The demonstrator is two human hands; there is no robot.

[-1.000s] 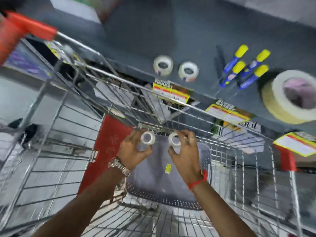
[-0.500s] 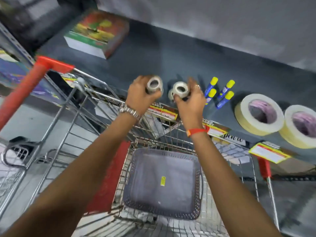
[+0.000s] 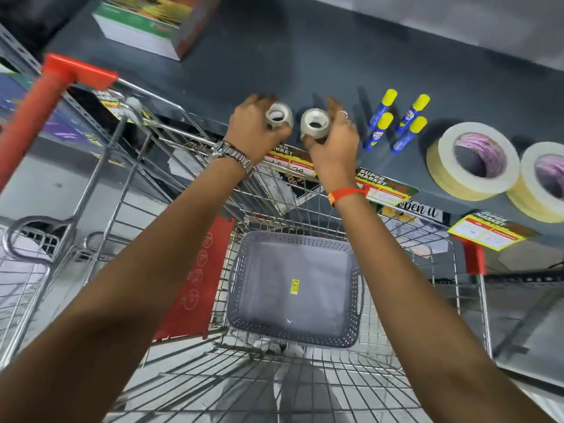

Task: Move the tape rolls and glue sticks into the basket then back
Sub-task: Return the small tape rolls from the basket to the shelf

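At upper centre of the frame, the left hand (image 3: 254, 129) is curled around 1 small clear tape roll (image 3: 279, 119), thumb below and fingers over the far rim. Just right of it, the right hand (image 3: 334, 141) pinches a second clear tape roll (image 3: 316, 125) the same way. Both rolls sit at the front edge of the dark shelf (image 3: 305, 56); whether they touch it or hang just above it I cannot tell. Each roll's core hole faces up and toward the camera, so its axis runs roughly vertical and the roll lies near flat, tilted slightly toward the viewer.

To the right, 4 blue glue sticks (image 3: 396, 120) with yellow caps lie on the shelf, long axes slanting from lower left to upper right, caps at the far, upper-right ends. Further right are 2 large masking tape rolls (image 3: 471, 161), lying flat.

Below, at lower centre, the grey basket (image 3: 294, 239) in the wire cart (image 3: 137, 178) looks empty.

Risks, as I judge them: a roll let go on its tilted rim so near the shelf lip could roll off into the cart. The right hand's knuckles are near the glue sticks, and a nudge could send those round sticks rolling.
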